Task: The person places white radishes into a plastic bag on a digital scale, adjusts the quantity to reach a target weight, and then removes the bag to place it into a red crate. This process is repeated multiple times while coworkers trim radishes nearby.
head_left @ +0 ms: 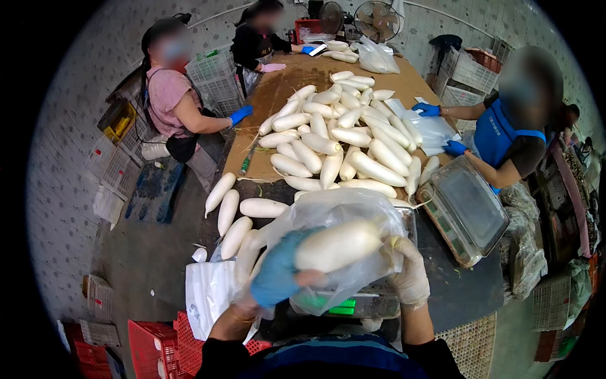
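My left hand (273,270), in a blue glove slightly smeared by motion, grips a thick white daikon radish (341,246). Around the radish spreads a clear plastic bag (303,211); I cannot tell how far inside it lies. My right hand (409,273), in a white glove, pinches the bag's right edge near the radish's tip. Under the bag sits a scale with a lit green display (343,307), mostly covered. Left of it, several loose radishes (235,237) lie beside a stack of white plastic bags (205,294).
A large heap of radishes (328,142) fills the mid-table. A green-handled knife (247,161) lies to its left. At right stands a clear lidded bin (467,208). Co-workers stand left, far and right; the right one holds a bag (435,129). Red crates (151,350) sit lower left.
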Demonstrator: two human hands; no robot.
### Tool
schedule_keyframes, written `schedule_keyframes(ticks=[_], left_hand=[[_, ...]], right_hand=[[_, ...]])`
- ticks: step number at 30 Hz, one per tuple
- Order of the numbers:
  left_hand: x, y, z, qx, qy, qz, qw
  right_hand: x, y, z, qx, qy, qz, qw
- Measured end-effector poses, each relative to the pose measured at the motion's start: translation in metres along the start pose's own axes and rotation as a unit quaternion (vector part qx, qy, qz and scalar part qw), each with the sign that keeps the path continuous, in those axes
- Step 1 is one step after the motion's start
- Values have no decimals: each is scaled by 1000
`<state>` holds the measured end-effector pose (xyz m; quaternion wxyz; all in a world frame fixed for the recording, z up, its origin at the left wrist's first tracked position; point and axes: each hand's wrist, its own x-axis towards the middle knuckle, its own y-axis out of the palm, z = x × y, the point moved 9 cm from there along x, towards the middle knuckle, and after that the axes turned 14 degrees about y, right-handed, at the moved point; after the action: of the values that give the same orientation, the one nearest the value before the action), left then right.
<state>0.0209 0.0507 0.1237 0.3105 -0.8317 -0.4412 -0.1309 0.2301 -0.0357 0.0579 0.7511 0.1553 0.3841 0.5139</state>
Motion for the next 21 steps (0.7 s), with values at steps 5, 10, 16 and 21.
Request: schedule_keyframes(ticks=[5,10,16,21], left_hand=[[-43,78,49,173,-5,194,966],[-46,100,35,266,51,209,939],[-48,-44,24,128,69,-111,983],[-93,-134,204,189,-201,-248,929]], right_hand=[[-12,-19,10,4,-33,14,999],[-5,-17,-4,-55,-7,7,998],[7,-19,1,-52,-19,14,998],[3,-23,4,-123,-68,-55,989]])
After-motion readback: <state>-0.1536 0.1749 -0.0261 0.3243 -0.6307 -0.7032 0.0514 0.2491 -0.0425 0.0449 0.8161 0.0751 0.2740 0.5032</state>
